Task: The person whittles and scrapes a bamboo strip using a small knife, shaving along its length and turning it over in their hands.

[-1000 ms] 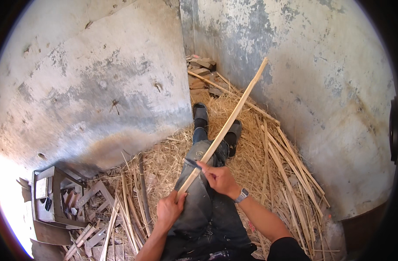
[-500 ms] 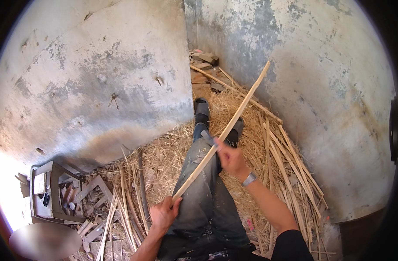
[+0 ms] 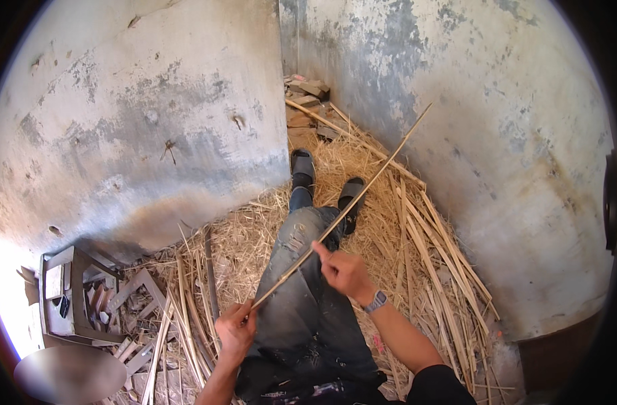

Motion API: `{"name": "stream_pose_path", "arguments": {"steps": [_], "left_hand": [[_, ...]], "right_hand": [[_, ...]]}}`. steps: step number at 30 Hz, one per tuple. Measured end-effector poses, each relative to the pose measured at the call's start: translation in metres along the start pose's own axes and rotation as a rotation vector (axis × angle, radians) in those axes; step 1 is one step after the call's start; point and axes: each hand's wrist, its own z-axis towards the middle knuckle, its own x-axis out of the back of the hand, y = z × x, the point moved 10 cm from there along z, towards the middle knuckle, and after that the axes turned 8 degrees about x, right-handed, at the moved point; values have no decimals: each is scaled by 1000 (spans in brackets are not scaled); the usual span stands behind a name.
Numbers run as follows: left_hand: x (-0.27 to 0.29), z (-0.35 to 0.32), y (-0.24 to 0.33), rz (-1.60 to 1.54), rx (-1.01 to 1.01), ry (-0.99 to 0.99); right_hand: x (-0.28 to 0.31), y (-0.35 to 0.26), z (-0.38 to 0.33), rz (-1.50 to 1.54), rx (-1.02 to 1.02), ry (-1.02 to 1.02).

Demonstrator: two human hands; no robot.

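Observation:
A long, thin wooden strip [image 3: 362, 191], pale and narrow-edged, slants across my legs from lower left to upper right. Its near end is pinched in my left hand [image 3: 235, 334], just above my left thigh. My right hand [image 3: 349, 273] is closed, with its fingers curled and its foremost fingertip at the strip's middle, over my knees. Whatever is inside those curled fingers is hidden from view. A watch [image 3: 376, 302] sits on my right wrist. Beneath the strip lie my dark, dusty trousers [image 3: 295, 277].
Straw-like shavings [image 3: 247, 246] cover the floor around my feet. Long strips [image 3: 433, 250] lie piled along the right wall [image 3: 497, 169]. At left, a wooden frame [image 3: 72, 331] stands near scrap pieces and more strips [image 3: 187, 310]. Bricks [image 3: 308, 88] are heaped in the far corner.
The strip has turned, so its narrow edge shows instead of its broad face. My right hand has come nearer and left along it. A grey blade-like piece beside that hand no longer shows.

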Motion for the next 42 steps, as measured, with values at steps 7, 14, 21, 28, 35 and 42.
{"name": "stream_pose_path", "arguments": {"steps": [7,14,21,28,35,42], "left_hand": [[40,-50,-57,365,-111,86],[48,-68,-107,518,-6,-52],[32,-53,-106,555,-36,-74],[23,-44,-106,557,37,-140],[15,-35,-69,521,-80,-98],[20,-44,-86,483,-89,-54]], "right_hand": [[85,100,12,-59,-315,337],[104,123,23,-54,-354,367],[67,93,23,9,-268,331],[27,88,8,167,-254,68],[-32,-15,11,177,-73,-85],[114,136,41,-74,-454,361]]}}
